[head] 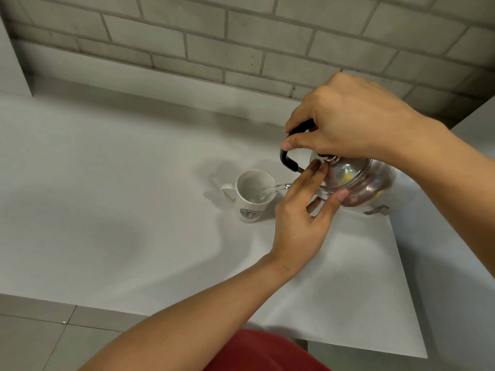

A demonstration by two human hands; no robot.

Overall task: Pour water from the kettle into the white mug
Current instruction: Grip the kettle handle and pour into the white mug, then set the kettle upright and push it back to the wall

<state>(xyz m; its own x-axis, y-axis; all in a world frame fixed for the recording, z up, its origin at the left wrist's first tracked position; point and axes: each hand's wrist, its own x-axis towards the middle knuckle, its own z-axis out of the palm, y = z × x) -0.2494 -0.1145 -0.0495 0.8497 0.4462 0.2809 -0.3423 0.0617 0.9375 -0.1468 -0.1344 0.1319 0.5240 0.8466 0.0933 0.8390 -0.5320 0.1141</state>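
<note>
A shiny steel kettle point(356, 183) with a black handle is tilted to the left above the white table point(107, 210). My right hand point(345, 119) grips that black handle from above. My left hand point(302, 218) rests against the kettle's lid and body, fingers spread on the lid and thumb on the side. A thin stream of water point(273, 189) runs from the spout into the white mug point(251, 195). The mug stands upright left of the kettle, with a round green logo on its front and its handle pointing left. Some water lies in its bottom.
A grey brick wall point(241, 44) runs behind the table. The table's front edge and right corner are near me, with grey floor tiles point(40, 336) below left. A small metal piece point(376, 210) lies on the table just under the kettle.
</note>
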